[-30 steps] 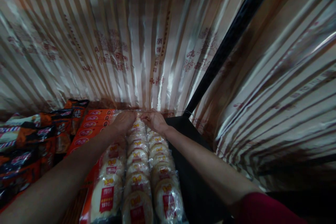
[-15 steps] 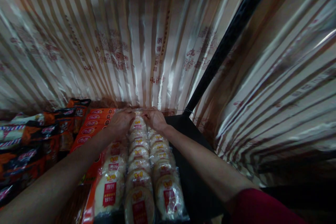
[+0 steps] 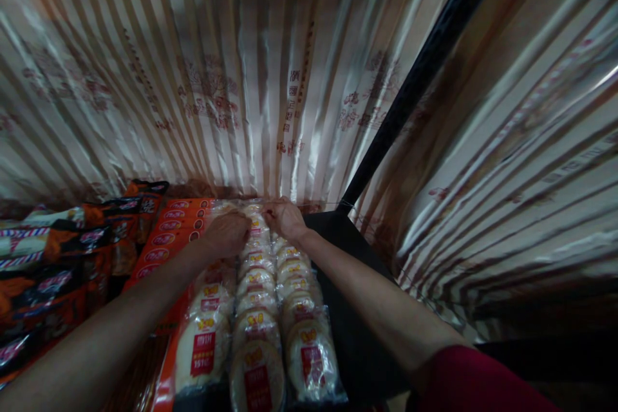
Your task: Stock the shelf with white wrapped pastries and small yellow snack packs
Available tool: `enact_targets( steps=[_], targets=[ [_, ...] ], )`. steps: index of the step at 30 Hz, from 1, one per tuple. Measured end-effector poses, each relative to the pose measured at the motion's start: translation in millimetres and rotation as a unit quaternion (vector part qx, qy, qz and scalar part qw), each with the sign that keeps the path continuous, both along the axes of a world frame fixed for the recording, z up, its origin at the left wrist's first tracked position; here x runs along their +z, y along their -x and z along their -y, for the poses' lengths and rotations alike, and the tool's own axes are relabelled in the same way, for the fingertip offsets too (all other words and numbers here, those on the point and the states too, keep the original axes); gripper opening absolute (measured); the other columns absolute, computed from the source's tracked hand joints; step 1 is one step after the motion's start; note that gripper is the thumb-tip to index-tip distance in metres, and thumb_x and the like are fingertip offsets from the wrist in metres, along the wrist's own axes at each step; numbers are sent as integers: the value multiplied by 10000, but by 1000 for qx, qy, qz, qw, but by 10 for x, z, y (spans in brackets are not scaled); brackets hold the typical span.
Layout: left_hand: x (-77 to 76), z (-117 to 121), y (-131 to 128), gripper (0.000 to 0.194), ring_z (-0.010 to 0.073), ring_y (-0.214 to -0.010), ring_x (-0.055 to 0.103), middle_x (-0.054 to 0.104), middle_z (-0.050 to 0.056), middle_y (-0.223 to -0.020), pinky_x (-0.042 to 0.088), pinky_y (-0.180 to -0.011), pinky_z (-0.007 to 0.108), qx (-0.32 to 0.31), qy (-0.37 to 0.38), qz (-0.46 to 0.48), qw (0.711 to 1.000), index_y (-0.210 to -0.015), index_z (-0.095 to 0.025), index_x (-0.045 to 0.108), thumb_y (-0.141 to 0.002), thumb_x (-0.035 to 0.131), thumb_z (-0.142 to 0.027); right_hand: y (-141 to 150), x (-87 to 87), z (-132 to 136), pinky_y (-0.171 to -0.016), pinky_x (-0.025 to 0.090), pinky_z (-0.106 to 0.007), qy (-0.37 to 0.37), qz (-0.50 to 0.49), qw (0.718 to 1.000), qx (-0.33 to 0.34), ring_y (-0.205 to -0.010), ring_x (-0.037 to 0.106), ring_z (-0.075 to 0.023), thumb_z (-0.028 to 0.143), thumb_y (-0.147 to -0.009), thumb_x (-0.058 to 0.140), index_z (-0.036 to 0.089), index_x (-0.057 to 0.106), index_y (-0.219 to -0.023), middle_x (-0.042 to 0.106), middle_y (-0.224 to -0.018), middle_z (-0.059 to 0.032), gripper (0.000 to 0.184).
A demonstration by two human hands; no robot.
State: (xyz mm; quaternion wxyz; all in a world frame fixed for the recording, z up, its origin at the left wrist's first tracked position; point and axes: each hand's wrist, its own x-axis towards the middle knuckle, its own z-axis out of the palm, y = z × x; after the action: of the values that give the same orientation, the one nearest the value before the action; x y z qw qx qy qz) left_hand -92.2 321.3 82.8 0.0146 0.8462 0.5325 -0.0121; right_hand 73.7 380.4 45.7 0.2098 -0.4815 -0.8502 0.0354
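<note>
Three rows of clear packets of round pale rice crackers [image 3: 258, 322] with red and yellow labels run away from me. At the far end of the middle row, my left hand [image 3: 229, 232] is closed at the left edge of a back rice cracker packet [image 3: 258, 222], fingers curled against the wrap. Across from it, my right hand [image 3: 284, 220] pinches the same packet's right side, above the right row. Both hands' fingertips are partly hidden, and the light is dim.
Orange packets [image 3: 167, 238] with oval logos line the left of the crackers. Further left lie black-and-orange snack bags [image 3: 94, 238]. A black shelf surface [image 3: 355, 309] and a slanted black post [image 3: 410, 90] stand to the right. Pleated printed sheeting [image 3: 261, 77] hangs behind.
My left hand has come slightly toward me and to the right, down from the back edge of the packets. My right hand has hardly moved.
</note>
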Motion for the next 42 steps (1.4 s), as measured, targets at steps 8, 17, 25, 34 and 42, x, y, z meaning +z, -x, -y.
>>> enact_targets(
  steps=[8,17,25,34,42],
  targets=[
    [-58,-7,-21,224,216,-869,610,663,112,-906,453,-734,312,36,-2,5,999,-905,-157,600,-812,396,-164,-16,-13,-3,-879,364,-267,6,-18,1000,18,-814,574,-136,150,-794,554,204,691,-807,684,-823,-14,147],
    [-75,-57,-7,182,205,-834,611,655,109,-883,442,-720,302,45,-16,28,998,-848,-153,602,-815,423,-157,-79,79,143,-830,384,-270,-30,-44,997,62,-841,552,-144,324,-845,545,210,683,-856,663,-863,-26,180],
    [-182,-95,39,166,182,-825,582,636,84,-872,427,-717,272,35,-44,60,997,-862,-162,597,-823,436,-161,-48,64,218,-780,401,-253,21,-15,999,38,-777,570,-146,165,-777,588,197,667,-768,661,-770,-10,86],
    [-50,72,84,197,167,-866,541,596,58,-903,425,-747,268,22,-77,66,995,-852,-175,584,-859,390,-205,-12,19,232,-833,388,-265,11,-29,999,41,-816,573,-153,124,-768,567,189,660,-747,672,-824,-24,115],
    [-24,209,67,198,183,-889,541,606,81,-899,423,-784,289,-28,-25,56,998,-824,-162,605,-825,407,-174,-2,53,287,-791,393,-252,24,-26,999,15,-822,556,-155,120,-762,557,198,656,-755,656,-816,-24,126]
  ],
)
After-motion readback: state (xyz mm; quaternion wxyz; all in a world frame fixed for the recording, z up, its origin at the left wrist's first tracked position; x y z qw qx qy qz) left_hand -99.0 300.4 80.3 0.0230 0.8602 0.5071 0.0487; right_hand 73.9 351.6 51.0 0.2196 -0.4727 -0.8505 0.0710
